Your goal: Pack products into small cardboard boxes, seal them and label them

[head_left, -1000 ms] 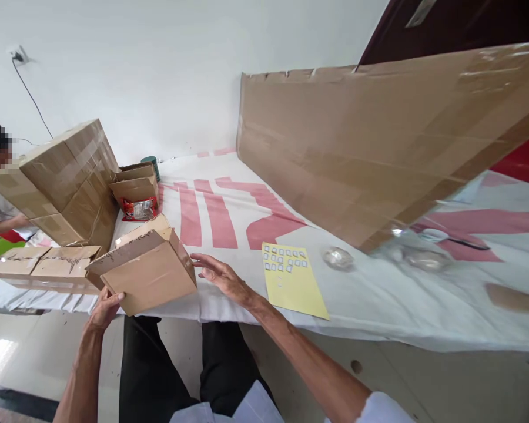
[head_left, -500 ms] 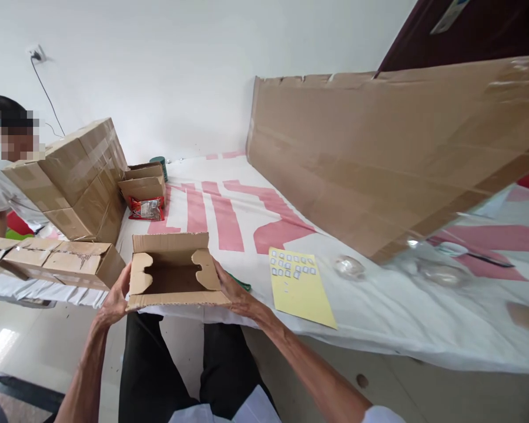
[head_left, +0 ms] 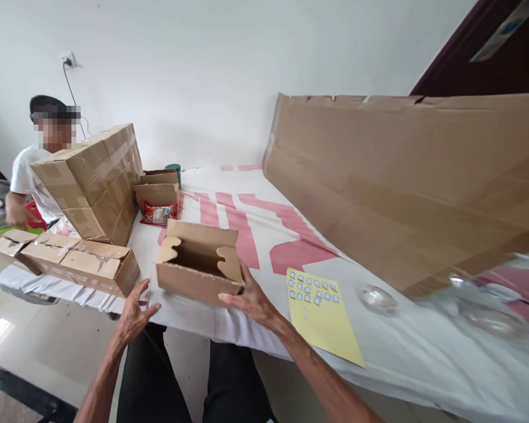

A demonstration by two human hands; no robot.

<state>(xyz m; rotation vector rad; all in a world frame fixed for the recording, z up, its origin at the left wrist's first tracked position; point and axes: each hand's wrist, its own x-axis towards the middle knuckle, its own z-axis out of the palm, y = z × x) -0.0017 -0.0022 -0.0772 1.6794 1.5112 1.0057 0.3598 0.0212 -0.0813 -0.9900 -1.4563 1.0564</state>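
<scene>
An open-topped cardboard box (head_left: 194, 283) stands near the front edge of the cloth-covered table (head_left: 264, 329), its flaps raised and its inside dark. My right hand (head_left: 253, 299) grips its right end, with the thumb on the front face and the fingers round the side. Off the box's left end, my left hand (head_left: 134, 314) is open, thumb and fingers apart, holding nothing. Just beyond that hand lies a row of closed cardboard boxes (head_left: 92, 258). Behind the open box, a red snack packet (head_left: 159, 214) leans by another opened box (head_left: 156, 192).
Stacked taped cartons (head_left: 97, 182) stand at the left, with a person (head_left: 35, 170) behind them. A large cardboard sheet (head_left: 401, 176) stands along the right. Right of the box lie a yellow sheet with small stickers (head_left: 326, 335) and a clear, shiny wrapped item (head_left: 379, 298).
The box has gone from between both hands to rest on the table, turned a little. My left hand has let go and come away from it. The view has shifted left.
</scene>
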